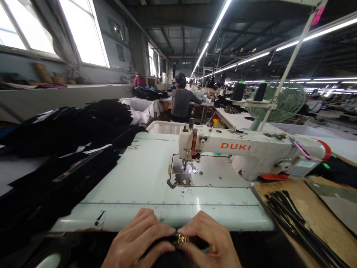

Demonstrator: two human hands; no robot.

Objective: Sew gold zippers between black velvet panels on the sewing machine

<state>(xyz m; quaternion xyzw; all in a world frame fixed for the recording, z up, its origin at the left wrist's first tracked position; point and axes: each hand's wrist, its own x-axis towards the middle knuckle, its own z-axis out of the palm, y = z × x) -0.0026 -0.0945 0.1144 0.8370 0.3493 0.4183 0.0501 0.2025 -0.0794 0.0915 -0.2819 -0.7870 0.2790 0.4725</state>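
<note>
At the near edge of the sewing table (139, 167), my left hand (142, 238) and my right hand (210, 240) meet with thumbs and fingers pinched. Between their fingertips is a black zipper (182, 238) with gold metal showing, probably its slider and teeth. Both hands are closed on it, and most of the zipper is hidden by the fingers. Dark cloth lies below them, hard to make out. Beyond the hands stands a white sewing machine (217, 145) marked DUKI, its needle over the plate.
Black fabric pieces (67, 130) are heaped on the left. Several black zippers with gold teeth (292, 219) lie on a wooden board (315, 197) at right. Thread cones (238, 92) and a fan (287, 100) stand behind the machine. A co-worker (180, 98) sits ahead, near white bins (139, 108).
</note>
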